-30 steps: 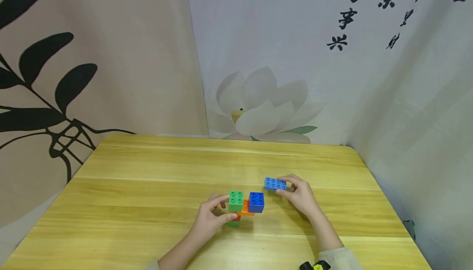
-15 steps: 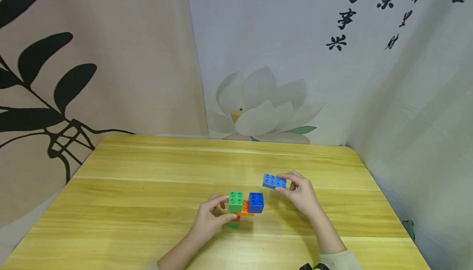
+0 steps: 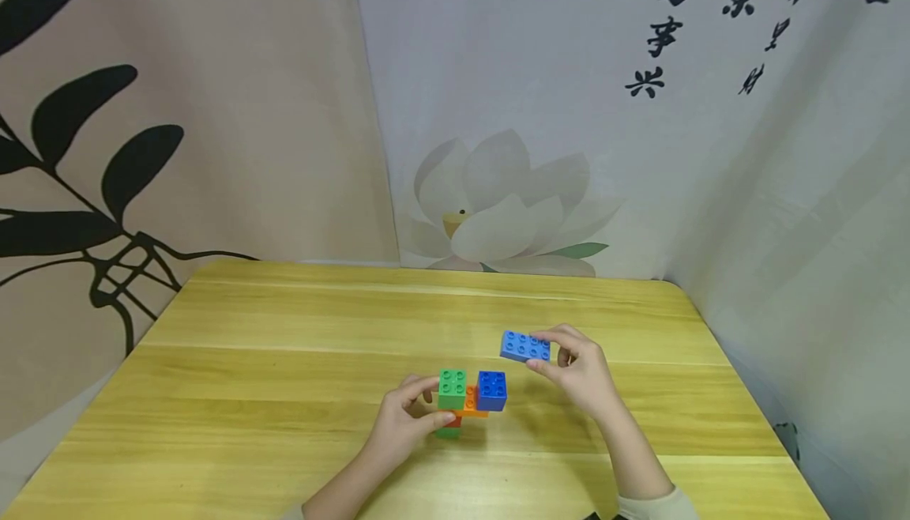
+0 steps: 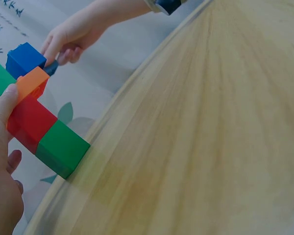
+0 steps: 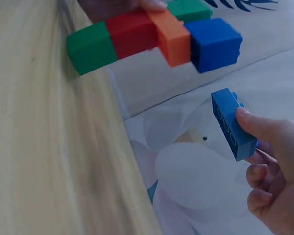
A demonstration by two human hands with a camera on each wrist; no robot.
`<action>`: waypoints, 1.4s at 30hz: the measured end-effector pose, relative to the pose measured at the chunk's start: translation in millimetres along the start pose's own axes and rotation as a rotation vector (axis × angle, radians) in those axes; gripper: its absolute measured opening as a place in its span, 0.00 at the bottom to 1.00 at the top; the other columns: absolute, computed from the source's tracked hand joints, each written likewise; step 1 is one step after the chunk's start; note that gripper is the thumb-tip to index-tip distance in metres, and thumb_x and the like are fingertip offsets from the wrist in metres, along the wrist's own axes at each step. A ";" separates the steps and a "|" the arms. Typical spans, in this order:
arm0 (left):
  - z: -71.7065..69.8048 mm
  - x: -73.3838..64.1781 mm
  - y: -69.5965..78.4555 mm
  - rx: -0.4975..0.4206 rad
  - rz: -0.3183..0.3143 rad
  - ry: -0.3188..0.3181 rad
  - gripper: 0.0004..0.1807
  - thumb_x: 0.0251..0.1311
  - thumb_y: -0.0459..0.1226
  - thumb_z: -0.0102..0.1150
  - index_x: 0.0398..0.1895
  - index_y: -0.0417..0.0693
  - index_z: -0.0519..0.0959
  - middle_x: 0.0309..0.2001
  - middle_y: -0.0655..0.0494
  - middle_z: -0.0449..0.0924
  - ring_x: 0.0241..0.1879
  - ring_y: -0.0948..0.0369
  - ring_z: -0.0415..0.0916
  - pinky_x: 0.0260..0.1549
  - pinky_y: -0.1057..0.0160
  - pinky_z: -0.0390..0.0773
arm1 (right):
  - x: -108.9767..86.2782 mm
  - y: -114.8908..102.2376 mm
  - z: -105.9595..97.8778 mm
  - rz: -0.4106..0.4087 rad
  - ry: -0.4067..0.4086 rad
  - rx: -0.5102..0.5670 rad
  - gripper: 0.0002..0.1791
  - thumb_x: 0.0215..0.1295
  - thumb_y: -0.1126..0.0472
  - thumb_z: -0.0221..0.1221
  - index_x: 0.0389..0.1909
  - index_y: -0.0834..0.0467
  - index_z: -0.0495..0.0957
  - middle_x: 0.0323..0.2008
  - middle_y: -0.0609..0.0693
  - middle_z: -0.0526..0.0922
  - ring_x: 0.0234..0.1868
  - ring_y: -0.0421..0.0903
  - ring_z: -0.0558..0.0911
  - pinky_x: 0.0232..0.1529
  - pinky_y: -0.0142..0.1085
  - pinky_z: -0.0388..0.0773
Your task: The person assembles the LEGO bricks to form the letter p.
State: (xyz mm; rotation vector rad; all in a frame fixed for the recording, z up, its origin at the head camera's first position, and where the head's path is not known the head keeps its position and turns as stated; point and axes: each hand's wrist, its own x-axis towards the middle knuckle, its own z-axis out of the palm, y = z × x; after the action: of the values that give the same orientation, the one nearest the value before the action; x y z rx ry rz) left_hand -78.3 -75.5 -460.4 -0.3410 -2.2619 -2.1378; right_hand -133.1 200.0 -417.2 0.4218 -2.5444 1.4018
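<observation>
My left hand (image 3: 407, 421) grips a small tower of toy building blocks standing on the table. From the bottom up come a green block (image 4: 63, 148), a red block (image 4: 32, 122) and a flat orange block (image 4: 33, 83). A second green block (image 3: 452, 388) and a dark blue block (image 3: 492, 390) sit side by side on the orange one. Between thumb and fingers, my right hand (image 3: 581, 370) pinches a lighter blue, flat eight-stud block (image 3: 524, 346) by its right end. It is raised behind and right of the tower, studs up, its hollow underside showing in the right wrist view.
The wooden table (image 3: 284, 346) reaches back to a hanging cloth (image 3: 512, 109) printed with a lotus and black characters. Another cloth (image 3: 284, 109) with dark leaves hangs at the left.
The right hand has risen with the lighter blue block and shifted it slightly left. The left hand and the tower have stayed in place.
</observation>
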 end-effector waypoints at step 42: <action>1.1 3.2 -26.3 0.036 0.048 0.030 0.22 0.43 0.32 0.75 0.47 0.49 0.84 0.32 0.54 0.72 0.38 0.54 0.66 0.30 0.68 0.73 | -16.1 -100.3 7.0 -0.249 -0.095 0.125 0.17 0.46 0.73 0.71 0.41 0.66 0.83 0.31 0.50 0.78 0.20 0.38 0.63 0.19 0.29 0.60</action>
State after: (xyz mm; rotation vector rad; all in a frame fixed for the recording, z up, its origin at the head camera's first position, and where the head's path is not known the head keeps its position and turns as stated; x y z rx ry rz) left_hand -85.5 -75.1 -485.9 -0.3558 -2.2488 -2.0625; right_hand -83.8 145.4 -346.7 0.8143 -2.3799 1.4804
